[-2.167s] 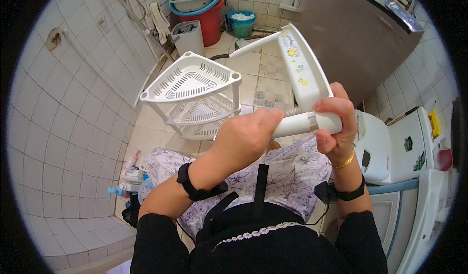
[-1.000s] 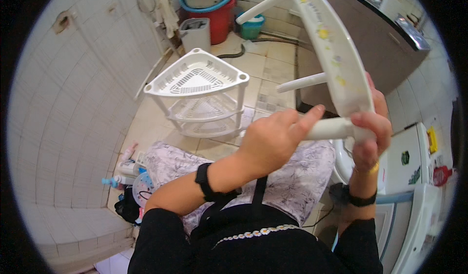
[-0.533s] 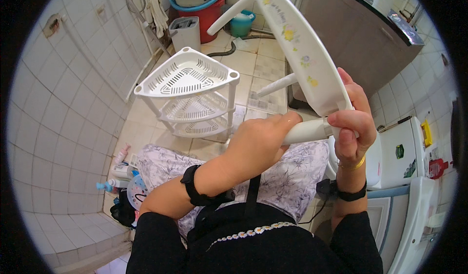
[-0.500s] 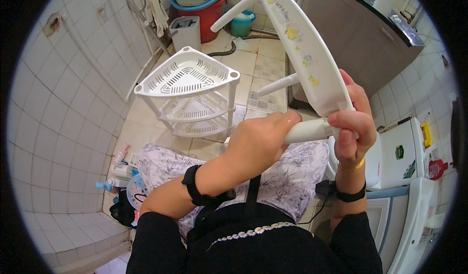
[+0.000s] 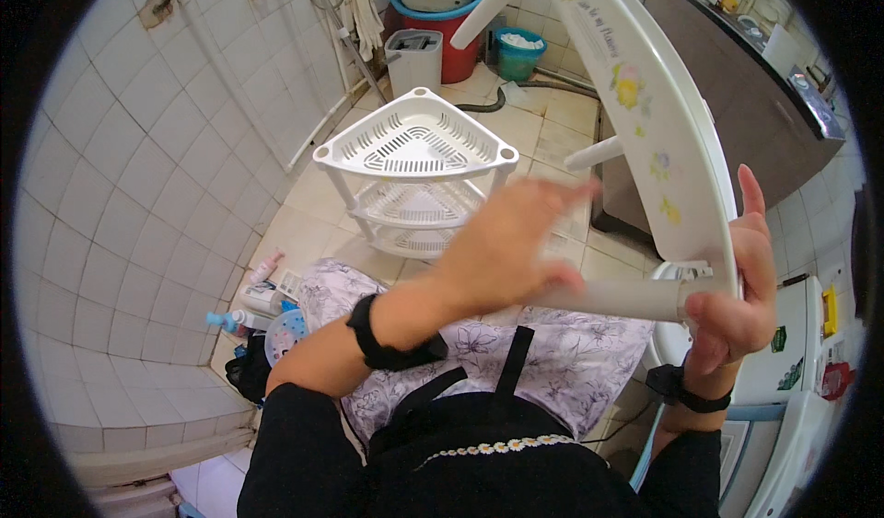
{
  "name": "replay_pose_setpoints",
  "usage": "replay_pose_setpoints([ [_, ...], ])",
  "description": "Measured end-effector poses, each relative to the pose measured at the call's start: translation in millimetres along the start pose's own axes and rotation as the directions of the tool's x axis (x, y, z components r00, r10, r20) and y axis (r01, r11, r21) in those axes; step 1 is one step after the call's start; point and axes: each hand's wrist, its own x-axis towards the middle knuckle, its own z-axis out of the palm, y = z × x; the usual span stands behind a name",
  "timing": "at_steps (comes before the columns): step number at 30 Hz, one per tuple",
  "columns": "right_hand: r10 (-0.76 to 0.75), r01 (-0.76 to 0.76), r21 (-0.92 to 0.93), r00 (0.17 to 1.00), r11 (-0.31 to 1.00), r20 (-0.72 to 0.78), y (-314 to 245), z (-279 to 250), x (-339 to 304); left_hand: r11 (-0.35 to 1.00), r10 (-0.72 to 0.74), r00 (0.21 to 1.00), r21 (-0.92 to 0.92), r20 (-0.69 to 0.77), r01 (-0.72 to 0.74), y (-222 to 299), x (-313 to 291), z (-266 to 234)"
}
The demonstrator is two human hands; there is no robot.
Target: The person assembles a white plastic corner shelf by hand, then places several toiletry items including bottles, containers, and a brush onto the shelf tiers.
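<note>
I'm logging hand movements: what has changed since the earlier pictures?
The left hand has opened its grip on the white tube; blur hides any contact. The shelf tier has risen toward the camera. The right hand still holds it; the rack stays put.

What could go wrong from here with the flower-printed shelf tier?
The right-hand grip may be carrying the flower-printed shelf tier alone, as the left-hand grip is blurred and open; the tier could tip.

The white leg tube might work loose; whether it is fully seated can't be seen.

If dropped, the tier could knock the white corner rack.
</note>
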Motion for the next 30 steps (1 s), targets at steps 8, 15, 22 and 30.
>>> replay_pose_setpoints([
  [8, -0.108, 0.070, 0.254, 0.984, 0.965, 0.139, -12, 20, 16, 0.906, -0.138, 0.926, 0.334, -0.352, 0.262, -140, 11, -129],
  [15, -0.083, -0.003, 0.273, 0.950, 0.962, 0.300, -6, 37, 37, 0.923, -0.349, 0.881, 0.049, -0.320, 0.383, -193, 3, -162],
  [22, -0.370, 0.194, 0.436, 0.855, 0.878, 0.364, 26, 53, 66, 0.844, -0.535, 0.789, -0.160, -0.302, 0.512, -195, -9, -186],
  [30, -0.209, 0.187, 0.199, 0.973, 0.962, 0.093, 127, 86, 72, 0.883, -0.470, 0.676, -0.315, -0.568, 0.349, -254, -21, -206],
])
